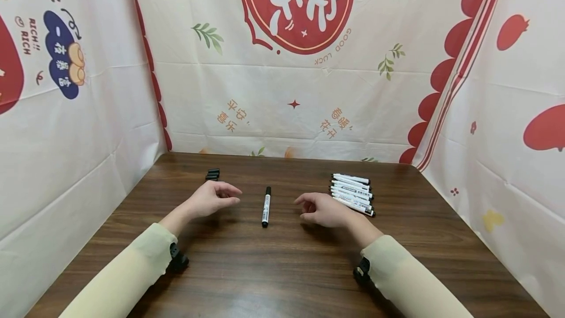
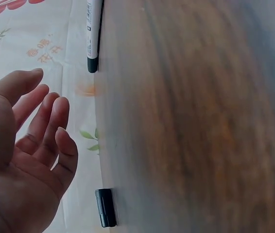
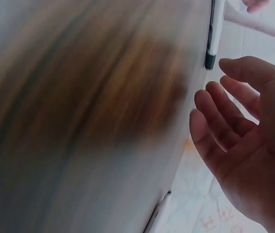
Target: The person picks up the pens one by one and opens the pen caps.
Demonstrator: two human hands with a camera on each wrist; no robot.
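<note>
Between the two hands a white marker with a black cap (image 1: 266,207) lies on the table, its capped end pointing away. My left hand (image 1: 213,198) hovers to its left, near a few black marker caps (image 1: 213,174). To the marker's right is my right hand (image 1: 322,209), next to a row of several white markers (image 1: 351,192). Both hands have loosely bent fingers and hold nothing. In the left wrist view the left hand (image 2: 30,126) is apart from the marker (image 2: 93,36) and a black cap (image 2: 106,208). The right wrist view shows the right hand (image 3: 244,116) also apart from the marker (image 3: 214,34).
The brown wooden table (image 1: 247,269) is enclosed by white printed cloth at the back (image 1: 282,112), left and right. A small black camera sits on each wrist, one at the left sleeve (image 1: 178,258) and one at the right (image 1: 362,271).
</note>
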